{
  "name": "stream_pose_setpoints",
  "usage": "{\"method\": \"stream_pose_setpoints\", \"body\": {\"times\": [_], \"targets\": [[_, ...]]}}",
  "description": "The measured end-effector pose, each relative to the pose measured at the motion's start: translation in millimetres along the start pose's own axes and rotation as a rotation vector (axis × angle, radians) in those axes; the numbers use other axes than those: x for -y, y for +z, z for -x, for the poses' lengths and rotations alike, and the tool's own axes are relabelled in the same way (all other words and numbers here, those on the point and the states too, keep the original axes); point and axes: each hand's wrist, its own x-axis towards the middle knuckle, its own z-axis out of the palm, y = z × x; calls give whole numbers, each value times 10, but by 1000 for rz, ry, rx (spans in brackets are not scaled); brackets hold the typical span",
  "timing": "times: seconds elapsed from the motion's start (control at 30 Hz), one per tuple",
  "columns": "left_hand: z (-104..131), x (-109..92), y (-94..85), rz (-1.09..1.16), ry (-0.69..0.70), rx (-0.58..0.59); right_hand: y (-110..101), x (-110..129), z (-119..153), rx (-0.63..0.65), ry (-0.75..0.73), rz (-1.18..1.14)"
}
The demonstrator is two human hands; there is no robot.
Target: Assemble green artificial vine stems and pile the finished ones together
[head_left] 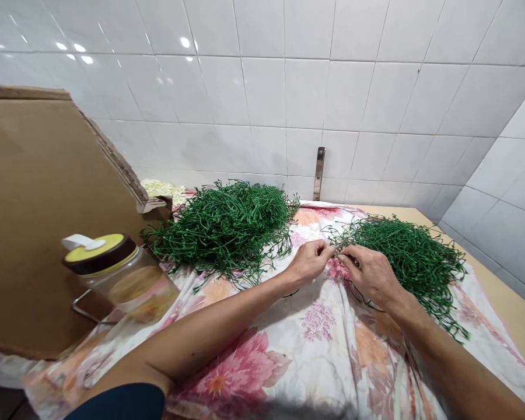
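Two heaps of thin green plastic-looking stems lie on a floral cloth (289, 344): a larger pile (231, 224) left of centre and another pile (406, 251) at the right. Between them my left hand (312, 258) and my right hand (370, 273) almost meet. The left thumb and forefinger are pinched on a thin green stem, its tip showing above them. Beside it, the right fingers are closed on part of a stem too, at the near left edge of the right pile. Dark thin stem ends show under both hands.
A clear jar (135, 286) with a yellow and brown lid leans at the left, before a big cardboard box (39, 221). Pale yellow pieces (161, 189) lie behind the left pile. A tiled wall (262, 87) with a metal strip (319, 174) rises behind.
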Motion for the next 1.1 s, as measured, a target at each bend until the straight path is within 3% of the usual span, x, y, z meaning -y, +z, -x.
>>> {"method": "stream_pose_setpoints", "body": {"times": [0.37,0.5,0.6,0.67,0.87,1.0,1.1], "targets": [[2,74,47,-87,55,6,45,37,9,43,40,116],[-24,67,47,-126,74,-5,66,132,42,91,-44,108],[-61,57,-8,-131,138,72,54,185,50,123,-77,64],[-88,52,-52,-66,129,107,26,172,31,99,-30,16],[-99,30,-70,140,52,31,-42,-13,-36,-23,0,-35],[-78,25,-38,152,55,38,-77,-11,-43,-57,19,-37],[-73,38,-17,122,72,30,-99,65,-46,-23,114,-130]]}}
